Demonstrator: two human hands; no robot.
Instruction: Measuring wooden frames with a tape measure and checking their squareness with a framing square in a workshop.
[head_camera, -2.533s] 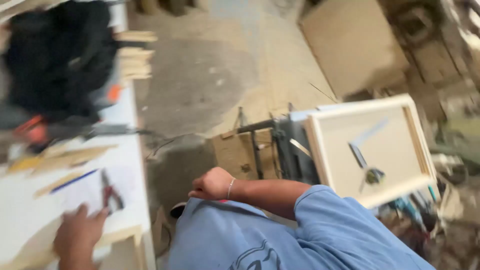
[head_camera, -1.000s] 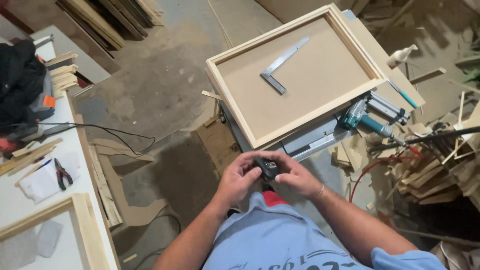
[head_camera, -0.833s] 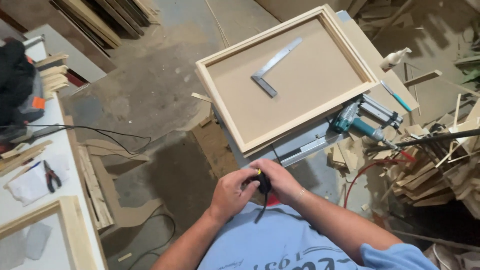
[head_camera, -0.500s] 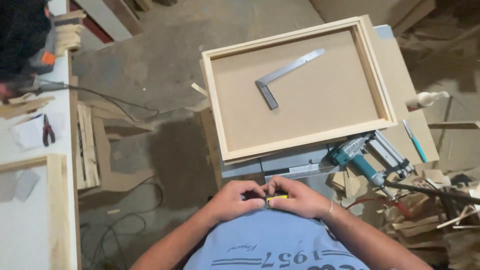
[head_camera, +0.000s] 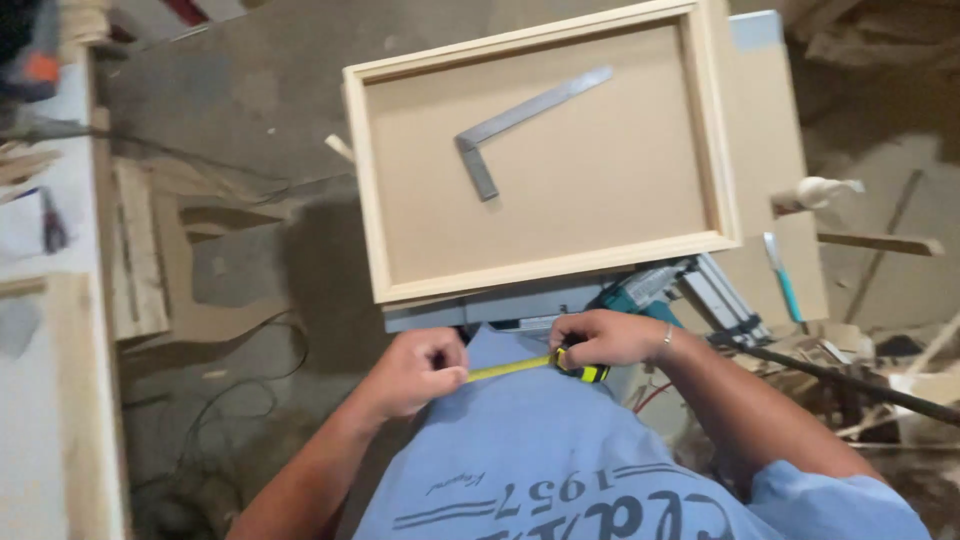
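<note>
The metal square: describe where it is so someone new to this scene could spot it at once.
Find the large wooden frame with a tan board inside, lying on the stand ahead of the hands. The metal square rests flat on that board, left of centre. It is the only grey, L-shaped tool there: a long thin blade and a short thicker leg.

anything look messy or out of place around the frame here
Yes: the wooden frame overhangs its stand toward the person, and wood scraps and loose cables litter the floor. The nail gun sits half tucked under the frame's edge.
</note>
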